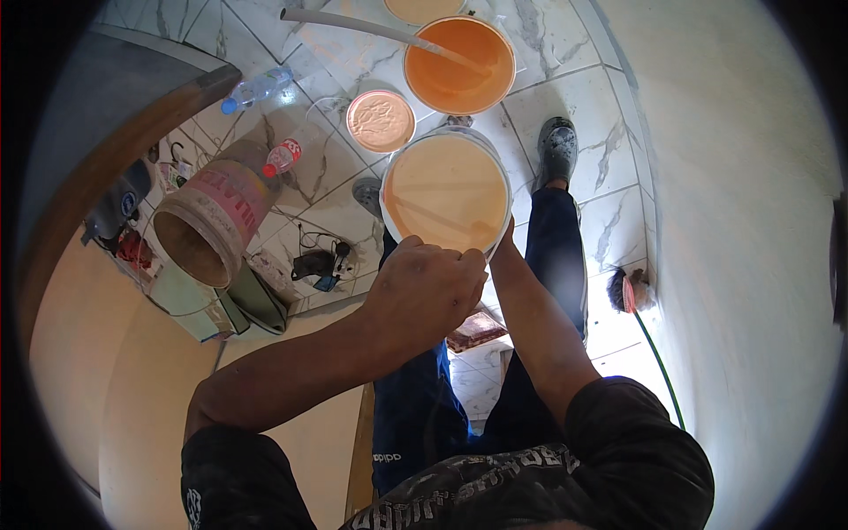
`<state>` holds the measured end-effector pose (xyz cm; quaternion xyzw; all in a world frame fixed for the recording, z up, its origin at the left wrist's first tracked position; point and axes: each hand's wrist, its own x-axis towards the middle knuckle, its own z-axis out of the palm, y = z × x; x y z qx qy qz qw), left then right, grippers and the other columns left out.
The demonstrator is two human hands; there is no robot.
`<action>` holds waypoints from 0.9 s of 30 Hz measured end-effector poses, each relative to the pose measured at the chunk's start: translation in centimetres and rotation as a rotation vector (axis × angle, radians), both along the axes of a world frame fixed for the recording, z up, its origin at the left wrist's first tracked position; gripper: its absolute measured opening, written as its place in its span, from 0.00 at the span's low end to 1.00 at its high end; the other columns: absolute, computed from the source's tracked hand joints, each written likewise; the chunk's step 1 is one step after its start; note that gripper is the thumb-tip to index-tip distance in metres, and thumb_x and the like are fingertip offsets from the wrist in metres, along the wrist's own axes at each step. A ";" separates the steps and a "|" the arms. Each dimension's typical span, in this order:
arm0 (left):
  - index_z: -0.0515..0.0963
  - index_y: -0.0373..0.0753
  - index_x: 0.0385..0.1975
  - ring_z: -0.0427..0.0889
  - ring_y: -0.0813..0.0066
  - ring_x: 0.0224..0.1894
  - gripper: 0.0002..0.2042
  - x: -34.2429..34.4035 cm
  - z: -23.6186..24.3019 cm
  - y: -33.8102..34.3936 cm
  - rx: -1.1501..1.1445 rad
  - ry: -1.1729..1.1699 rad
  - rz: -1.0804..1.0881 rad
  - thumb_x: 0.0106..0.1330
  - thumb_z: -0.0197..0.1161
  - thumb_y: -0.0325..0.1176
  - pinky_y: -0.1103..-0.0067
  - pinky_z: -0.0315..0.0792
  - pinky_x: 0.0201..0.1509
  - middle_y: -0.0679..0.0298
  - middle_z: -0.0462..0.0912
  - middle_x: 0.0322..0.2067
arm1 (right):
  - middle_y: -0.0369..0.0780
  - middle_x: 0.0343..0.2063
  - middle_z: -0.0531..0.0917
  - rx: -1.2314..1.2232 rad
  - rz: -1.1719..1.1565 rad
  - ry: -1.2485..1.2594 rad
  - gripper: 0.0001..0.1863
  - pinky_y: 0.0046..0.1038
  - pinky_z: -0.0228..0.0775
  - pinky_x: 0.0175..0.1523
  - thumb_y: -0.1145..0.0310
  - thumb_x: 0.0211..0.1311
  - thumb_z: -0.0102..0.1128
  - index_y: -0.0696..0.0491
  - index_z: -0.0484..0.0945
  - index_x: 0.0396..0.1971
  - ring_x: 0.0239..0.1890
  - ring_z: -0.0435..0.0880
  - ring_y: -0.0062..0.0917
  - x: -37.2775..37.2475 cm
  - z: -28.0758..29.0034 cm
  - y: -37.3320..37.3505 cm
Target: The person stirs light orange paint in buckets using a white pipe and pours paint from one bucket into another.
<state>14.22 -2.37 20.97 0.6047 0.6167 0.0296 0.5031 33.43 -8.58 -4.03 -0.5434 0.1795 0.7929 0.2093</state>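
1. Peach-orange paint fills the white bucket [446, 190] that the person holds up in front of the body, above the marble-patterned tiled floor [583, 97].
2. The left hand [424, 287] is curled over the near rim of the white bucket, its grip closed on the edge with the fingers folded down.
3. The right hand [502, 246] is mostly hidden behind the bucket's right side; it touches the rim there, but I cannot tell how far its grip is closed.
4. On the floor beyond stands a second bucket of orange paint [459, 64] with a pale stick [371, 26] lying across it.
5. A round lid [380, 121] smeared with paint lies just beside it.
6. To the left, an empty tub with a pink label [216, 221] lies tipped on its side, and a clear plastic bottle [256, 88] lies near the wall.
7. A paint-spattered shoe [558, 150] stands on the tiles to the right of the held bucket.
8. A paint roller [629, 291] with a green handle rests by the white wall [742, 221].
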 end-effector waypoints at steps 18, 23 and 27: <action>0.71 0.40 0.23 0.79 0.64 0.19 0.08 0.1 -2.8 2.8 0.012 -0.039 -0.013 0.59 0.61 0.34 0.70 0.70 0.31 0.63 0.75 0.14 | 0.44 0.53 0.74 0.077 -0.009 -0.011 0.26 0.37 0.71 0.57 0.51 0.74 0.31 0.54 0.66 0.59 0.54 0.75 0.34 -1.2 0.7 0.4; 0.71 0.40 0.23 0.79 0.64 0.19 0.08 0.2 -3.3 2.7 -0.017 -0.048 -0.010 0.59 0.60 0.34 0.70 0.70 0.31 0.62 0.76 0.14 | 0.44 0.54 0.74 0.066 -0.010 0.003 0.26 0.37 0.71 0.57 0.51 0.74 0.31 0.53 0.65 0.59 0.55 0.75 0.34 -1.6 0.5 0.5; 0.71 0.40 0.23 0.79 0.65 0.20 0.08 0.2 -3.2 2.9 -0.001 -0.068 0.008 0.59 0.60 0.34 0.69 0.70 0.32 0.62 0.76 0.14 | 0.44 0.54 0.74 0.065 -0.009 0.008 0.26 0.37 0.71 0.57 0.51 0.74 0.30 0.53 0.65 0.59 0.55 0.75 0.35 -1.6 0.5 0.5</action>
